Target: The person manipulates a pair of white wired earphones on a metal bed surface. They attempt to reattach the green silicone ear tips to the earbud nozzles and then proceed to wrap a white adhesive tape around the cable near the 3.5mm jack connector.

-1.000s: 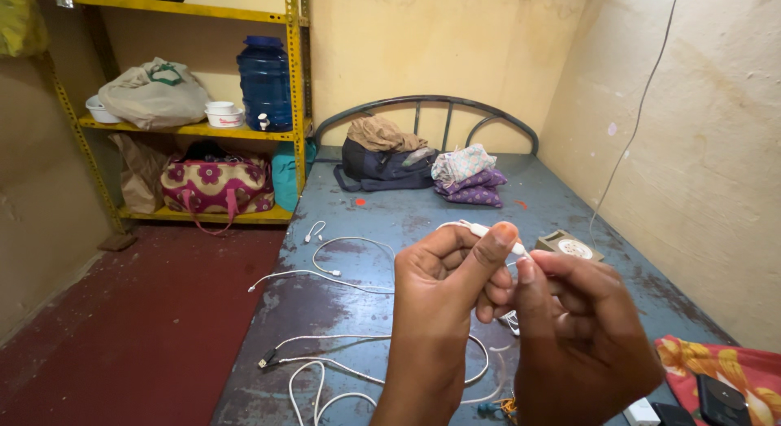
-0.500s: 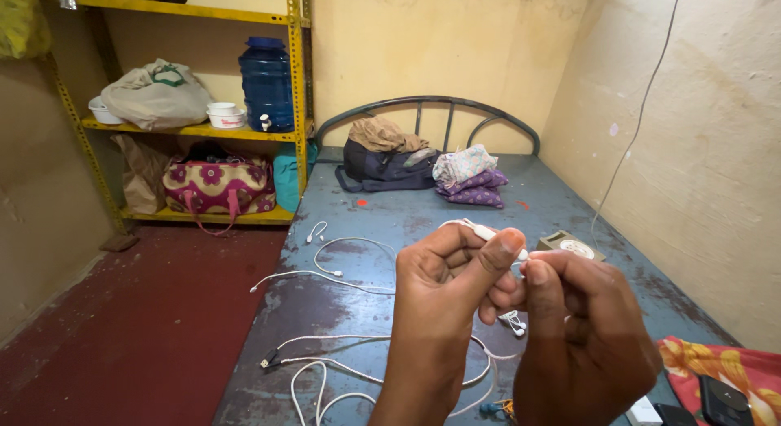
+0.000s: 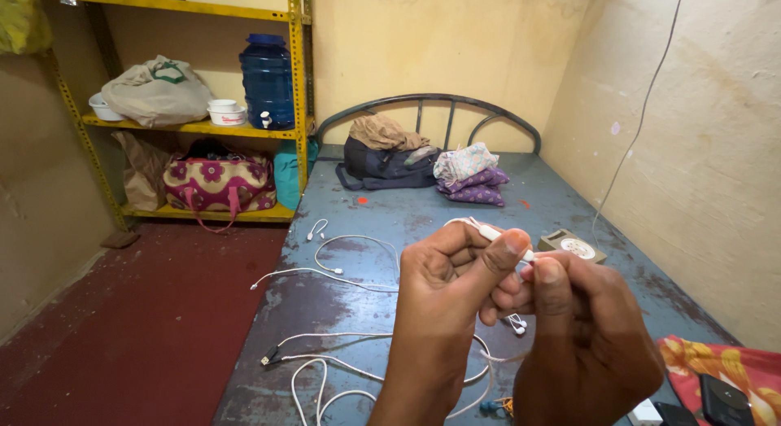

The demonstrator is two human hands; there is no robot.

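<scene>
With wall close right, both hands point(image 3: 521, 312) pinching white cable point(image 3: 488, 231).

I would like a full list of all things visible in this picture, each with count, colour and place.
earphone cable: one, white, pinched between both hands
loose cables: several, white, on the bed
bed: one, worn blue surface, by the wall
backpack: one, dark, at the headboard
folded clothes: small pile, purple and pale, beside the backpack
shelf: one, yellow, left of the bed
water jug: one, blue, on the shelf
flowered bag: one, pink, lower shelf
left hand: shut on the earphone cable
right hand: shut on the earphone cable
</scene>
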